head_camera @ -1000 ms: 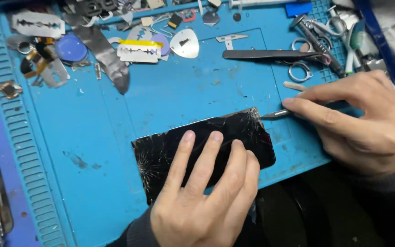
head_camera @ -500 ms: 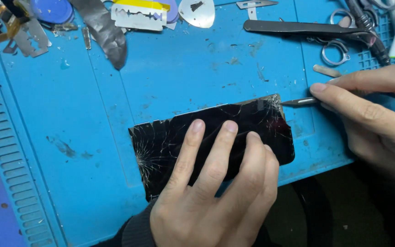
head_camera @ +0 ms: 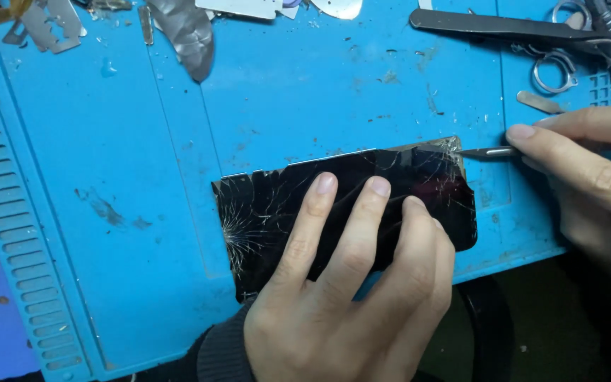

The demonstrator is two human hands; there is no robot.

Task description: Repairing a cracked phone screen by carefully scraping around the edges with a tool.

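Two hands busy. Left hand (head_camera: 348,297) flat, pressing cracked phone screen (head_camera: 270,212) on blue mat (head_camera: 143,177), table middle. Right hand (head_camera: 588,177) at 3 o'clock, grip pinched tight round thin metal pick (head_camera: 489,151). Pick tip just at screen's top-right corner; glass not lifted yet. Most prying left.

We note two bare hands, no gloves, rings or watch. The left hand (head_camera: 348,304) enters from 6 o'clock with a dark ribbed knit cuff (head_camera: 224,354) at its wrist; nails short and plain. The right hand (head_camera: 588,177), in from 3 o'clock, shows no sleeve.
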